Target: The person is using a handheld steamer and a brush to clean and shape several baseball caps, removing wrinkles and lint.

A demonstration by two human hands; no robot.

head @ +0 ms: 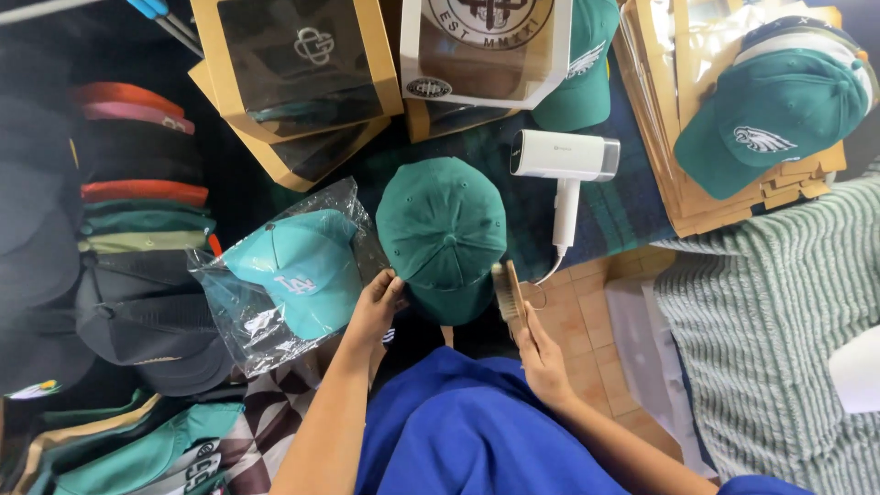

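With the left hand (376,302) gripping the dark green cap's (442,234) brim edge and the right hand (536,353) closed on a wooden brush (509,291) just right of it, brushing seemed underway, calling next for light strokes across the crown.

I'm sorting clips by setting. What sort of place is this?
Probably a small cap-selling or packing workspace: stacked caps, windowed gift boxes, a bagged teal cap. The left hand steadies a green cap; the right hand holds a brush.
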